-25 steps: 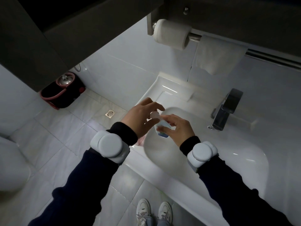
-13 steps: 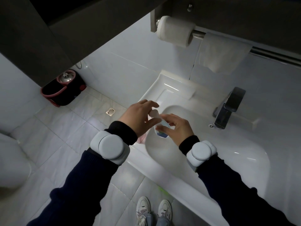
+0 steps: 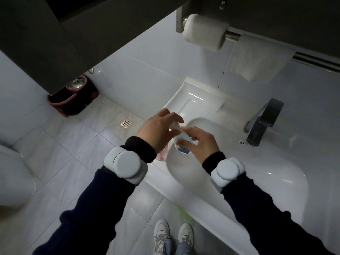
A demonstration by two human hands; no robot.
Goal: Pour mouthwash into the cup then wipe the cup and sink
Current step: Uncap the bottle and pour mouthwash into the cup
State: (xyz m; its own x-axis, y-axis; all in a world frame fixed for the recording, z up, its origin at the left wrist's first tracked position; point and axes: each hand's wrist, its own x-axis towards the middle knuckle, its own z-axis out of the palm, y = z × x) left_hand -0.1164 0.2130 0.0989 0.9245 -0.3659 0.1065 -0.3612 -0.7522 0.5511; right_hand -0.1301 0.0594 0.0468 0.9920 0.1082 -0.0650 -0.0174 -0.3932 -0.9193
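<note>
Mouthwash bottle (image 3: 182, 150) over sink (image 3: 239, 173): we see right hand (image 3: 202, 142) gripping its body, left hand (image 3: 156, 129) pinching cap (image 3: 174, 126) at its upper end.

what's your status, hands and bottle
Left hand grips the cap, right hand holds the mouthwash bottle. Bottle at the left edge of the sink, not pouring. Pink cup mostly hidden under the left wrist.

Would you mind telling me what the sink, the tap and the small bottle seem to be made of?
Sink: glazed ceramic, it seems; glossy white with sharp highlights.
Tap: metal, apparently with a dark brushed finish; dull, soft reflections.
Bottle: probably clear plastic, see-through with a printed label; its cap looks white plastic.
</note>
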